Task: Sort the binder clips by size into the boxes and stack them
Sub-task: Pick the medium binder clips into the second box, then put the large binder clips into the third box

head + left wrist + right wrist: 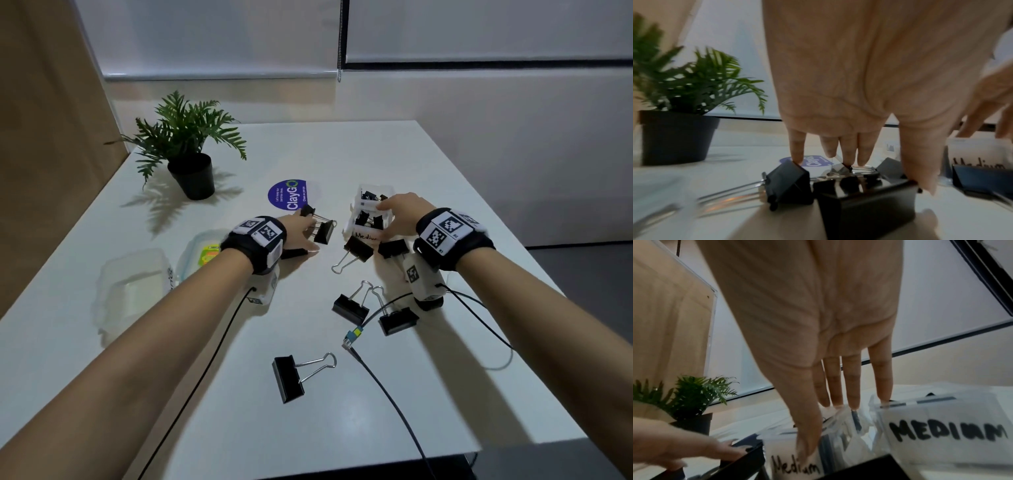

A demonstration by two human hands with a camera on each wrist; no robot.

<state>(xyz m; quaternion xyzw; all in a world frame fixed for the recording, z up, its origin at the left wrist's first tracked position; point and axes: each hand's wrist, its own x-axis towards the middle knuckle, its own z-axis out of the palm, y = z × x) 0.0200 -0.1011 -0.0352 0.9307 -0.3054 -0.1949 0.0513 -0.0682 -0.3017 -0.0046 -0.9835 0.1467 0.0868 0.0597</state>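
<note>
Left hand [301,233], fingers straight and touching but not clasping, sits directly over the large binder clip [865,199] on the worktop [205,377], clip's long axis across the palm; right hand [400,212], also straight-fingered, rests on the Medium box [368,236] just right.

Three views, one table [445,192].
Head looks down from above; wrists peer close along fingers [866,151]; all catch the plant [186,133].

You've got open table [342,154] behind the boxes [363,205] and front-left. Loose binder clips [350,308] and a cable [354,334] clutter your near right, and the plant [191,171] blocks the far left.
</note>
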